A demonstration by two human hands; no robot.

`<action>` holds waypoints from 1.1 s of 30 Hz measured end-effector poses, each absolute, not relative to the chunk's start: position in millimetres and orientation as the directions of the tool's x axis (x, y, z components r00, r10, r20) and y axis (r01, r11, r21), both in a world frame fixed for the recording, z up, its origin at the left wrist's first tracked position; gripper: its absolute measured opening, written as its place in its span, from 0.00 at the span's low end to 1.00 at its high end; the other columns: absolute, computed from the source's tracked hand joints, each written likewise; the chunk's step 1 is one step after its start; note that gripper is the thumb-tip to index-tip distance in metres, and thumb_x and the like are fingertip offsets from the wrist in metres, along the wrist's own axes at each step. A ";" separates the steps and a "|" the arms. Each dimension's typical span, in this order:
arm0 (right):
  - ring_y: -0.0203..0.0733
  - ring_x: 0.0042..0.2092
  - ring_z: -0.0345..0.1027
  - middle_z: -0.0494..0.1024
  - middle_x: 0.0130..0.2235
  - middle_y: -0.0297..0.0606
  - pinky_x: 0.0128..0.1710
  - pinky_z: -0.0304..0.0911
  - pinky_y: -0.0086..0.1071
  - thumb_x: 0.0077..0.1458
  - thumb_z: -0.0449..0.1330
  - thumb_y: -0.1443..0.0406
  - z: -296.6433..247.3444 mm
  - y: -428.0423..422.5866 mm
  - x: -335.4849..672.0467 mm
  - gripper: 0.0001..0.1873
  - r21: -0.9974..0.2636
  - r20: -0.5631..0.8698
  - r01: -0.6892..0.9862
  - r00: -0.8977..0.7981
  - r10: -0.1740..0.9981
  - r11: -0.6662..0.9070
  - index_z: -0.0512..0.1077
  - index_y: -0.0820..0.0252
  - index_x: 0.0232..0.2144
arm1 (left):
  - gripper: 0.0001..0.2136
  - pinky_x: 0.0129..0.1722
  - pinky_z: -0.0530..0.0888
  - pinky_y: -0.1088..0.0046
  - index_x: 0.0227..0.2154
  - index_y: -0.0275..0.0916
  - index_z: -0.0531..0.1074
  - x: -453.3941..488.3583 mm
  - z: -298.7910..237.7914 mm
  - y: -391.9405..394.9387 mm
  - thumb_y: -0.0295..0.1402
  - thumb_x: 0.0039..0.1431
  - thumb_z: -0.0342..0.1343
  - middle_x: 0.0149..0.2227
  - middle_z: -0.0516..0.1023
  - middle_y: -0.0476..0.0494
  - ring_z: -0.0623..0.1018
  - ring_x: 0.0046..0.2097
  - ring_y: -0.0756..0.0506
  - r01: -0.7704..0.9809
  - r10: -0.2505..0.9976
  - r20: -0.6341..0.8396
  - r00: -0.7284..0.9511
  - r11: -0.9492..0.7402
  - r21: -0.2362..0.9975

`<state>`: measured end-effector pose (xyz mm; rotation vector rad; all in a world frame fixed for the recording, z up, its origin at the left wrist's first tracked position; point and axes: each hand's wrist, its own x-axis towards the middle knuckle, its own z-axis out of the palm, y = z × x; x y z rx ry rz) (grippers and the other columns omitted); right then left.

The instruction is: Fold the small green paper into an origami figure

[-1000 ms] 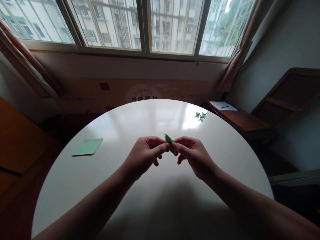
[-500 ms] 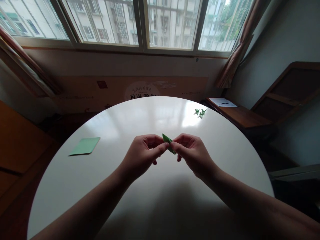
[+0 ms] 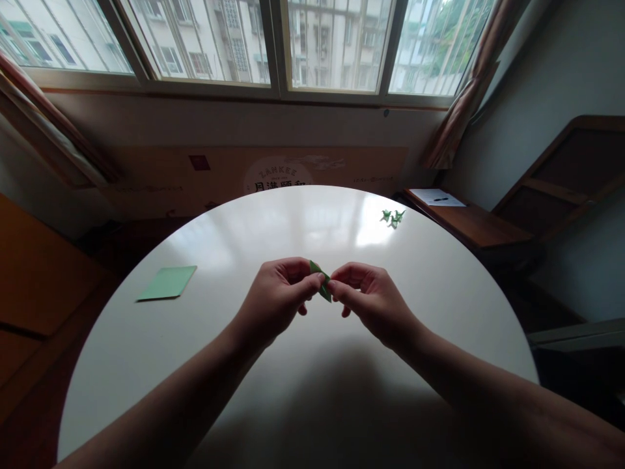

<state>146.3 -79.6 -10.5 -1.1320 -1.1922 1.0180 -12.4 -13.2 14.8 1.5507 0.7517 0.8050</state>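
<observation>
Between my two hands, above the middle of the white round table (image 3: pixel 234 244), is a small folded piece of green paper (image 3: pixel 316 268), tilted with one point up and one down. My left hand (image 3: pixel 276 290) pinches it between thumb and forefinger. On its other side my right hand (image 3: pixel 368 293) has thumb and forefinger closed at the paper's right edge. Part of the paper is hidden by the fingertips. To the left lies a stack of light green square paper (image 3: pixel 168 284). Several small folded green paper figures (image 3: pixel 392 218) sit near the far right edge.
Beyond the table's right side is a brown wooden stand (image 3: pixel 481 221) with a white sheet (image 3: pixel 436 197) and a dark pen on it. An orange-brown printed board (image 3: pixel 219 172) leans below the window. Curtains hang at both sides.
The folded paper has shifted slightly left and stands steeper. My right fingers have moved from over its face to its right edge, so more of it shows. The view has shifted slightly.
</observation>
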 end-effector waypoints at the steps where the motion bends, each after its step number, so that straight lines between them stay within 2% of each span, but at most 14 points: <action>1: 0.39 0.30 0.68 0.77 0.28 0.36 0.23 0.64 0.28 0.51 0.68 0.61 -10.7 -79.3 146.4 0.09 -0.987 0.158 0.003 0.109 0.981 0.159 0.76 0.61 0.29 | 0.07 0.18 0.67 0.81 0.22 0.35 0.75 -12.3 14.8 -13.0 0.32 0.52 0.62 0.20 0.70 0.52 0.67 0.22 0.54 0.038 0.824 0.069 0.562 -0.109 0.993; 6: 0.36 0.28 0.63 0.72 0.25 0.33 0.24 0.61 0.29 0.53 0.64 0.63 -11.7 -78.3 145.4 0.08 -0.982 0.172 0.101 0.149 0.974 0.158 0.73 0.61 0.26 | 0.09 0.17 0.67 0.80 0.26 0.34 0.77 -12.5 12.7 -13.8 0.37 0.53 0.62 0.21 0.71 0.50 0.69 0.24 0.52 0.079 0.809 0.024 0.587 -0.087 0.993; 10: 0.37 0.29 0.65 0.73 0.26 0.34 0.26 0.62 0.29 0.54 0.63 0.61 -10.9 -79.0 144.2 0.08 -0.979 0.161 0.141 0.119 0.980 0.144 0.74 0.61 0.27 | 0.08 0.18 0.67 0.79 0.25 0.34 0.76 -11.8 13.8 -14.2 0.36 0.50 0.63 0.20 0.70 0.51 0.67 0.22 0.53 0.066 0.827 0.025 0.561 -0.074 0.995; 19: 0.37 0.27 0.64 0.72 0.25 0.33 0.23 0.63 0.29 0.52 0.62 0.62 -11.0 -77.9 147.6 0.07 -0.989 0.118 0.099 0.088 0.989 0.109 0.73 0.60 0.26 | 0.10 0.18 0.65 0.80 0.25 0.35 0.77 -12.8 17.1 -10.2 0.38 0.49 0.64 0.21 0.72 0.49 0.68 0.24 0.51 0.098 0.841 -0.072 0.536 0.023 0.995; 24: 0.36 0.26 0.63 0.71 0.24 0.32 0.22 0.63 0.28 0.51 0.61 0.64 -11.2 -75.3 148.3 0.05 -0.995 0.095 -0.003 0.149 0.984 0.096 0.72 0.60 0.25 | 0.14 0.18 0.65 0.79 0.29 0.35 0.79 -16.6 15.3 -7.9 0.44 0.54 0.60 0.29 0.77 0.43 0.70 0.29 0.48 0.050 0.820 -0.097 0.564 0.084 0.995; 27: 0.35 0.27 0.63 0.71 0.25 0.32 0.22 0.63 0.27 0.52 0.61 0.64 -10.9 -74.7 149.5 0.06 -0.992 0.113 -0.029 0.169 0.979 0.120 0.72 0.60 0.25 | 0.12 0.17 0.66 0.80 0.30 0.35 0.80 -17.9 14.8 -8.1 0.41 0.53 0.62 0.32 0.78 0.43 0.70 0.29 0.49 0.058 0.797 -0.090 0.597 0.070 0.996; 33: 0.37 0.29 0.67 0.76 0.28 0.35 0.22 0.64 0.27 0.53 0.64 0.62 -12.2 -76.1 151.0 0.07 -0.990 0.139 -0.013 0.126 0.982 0.142 0.74 0.60 0.27 | 0.08 0.17 0.67 0.80 0.27 0.35 0.78 -15.1 13.1 -10.2 0.36 0.50 0.64 0.26 0.75 0.46 0.69 0.26 0.50 0.090 0.791 -0.052 0.609 -0.004 0.996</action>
